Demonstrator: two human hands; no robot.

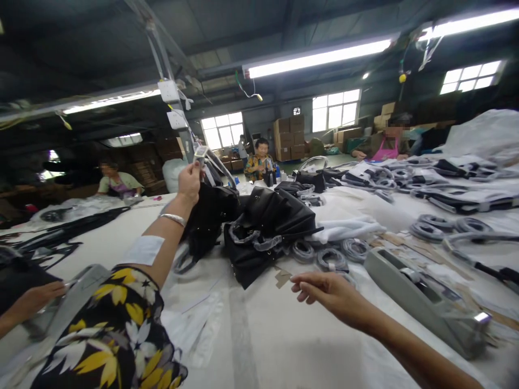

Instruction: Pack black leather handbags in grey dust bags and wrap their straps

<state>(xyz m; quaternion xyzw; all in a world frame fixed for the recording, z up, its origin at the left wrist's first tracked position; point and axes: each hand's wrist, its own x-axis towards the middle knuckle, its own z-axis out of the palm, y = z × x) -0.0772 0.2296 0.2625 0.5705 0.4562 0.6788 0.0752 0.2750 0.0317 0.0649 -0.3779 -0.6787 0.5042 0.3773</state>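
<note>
My left hand (190, 183), at the end of a flowered sleeve and with a bracelet on the wrist, is raised over the table. Its fingers are pinched at a small pale rectangular piece (201, 153), too small to name surely. Just beyond that hand, black bags (267, 216) lie heaped, some with handles in clear wrap. Low over the white table (263, 335), my right hand (320, 294) has loosely bent fingers, slightly apart. Its fingertips are beside a small brown card piece (283, 277); whether they touch it I cannot tell.
A grey tape dispenser (425, 302) stands at the right, another (67, 302) at the left near a co-worker's hand (34, 305). Coiled wrapped straps (332, 259) lie beyond my right hand. More bags pile up at the right. A metal post (186, 140) rises behind my left hand. Several people work farther off.
</note>
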